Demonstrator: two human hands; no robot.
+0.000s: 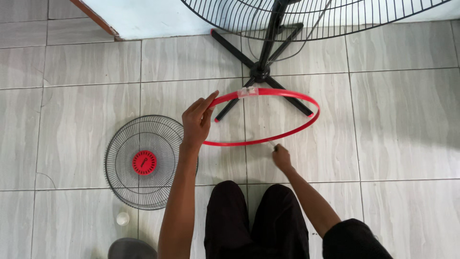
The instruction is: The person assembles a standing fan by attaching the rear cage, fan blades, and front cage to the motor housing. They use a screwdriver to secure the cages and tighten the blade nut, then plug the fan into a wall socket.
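Note:
My left hand (197, 120) grips the left side of a thin red plastic ring (306, 123), held level above the tiled floor. A small clear clasp (248, 92) sits on the ring's far edge. My right hand (281, 157) is closed just under the ring's near edge, pinching something small that I cannot make out; whether it touches the ring is unclear. Both forearms reach forward over my knees in black trousers (254, 220).
A round black wire fan grille (125, 165) with a red centre cap lies flat on the floor at left. A standing fan with a black cross base (261, 72) and large grille stands ahead. A small white cap (122, 218) and a dark round object (130, 248) lie near bottom left.

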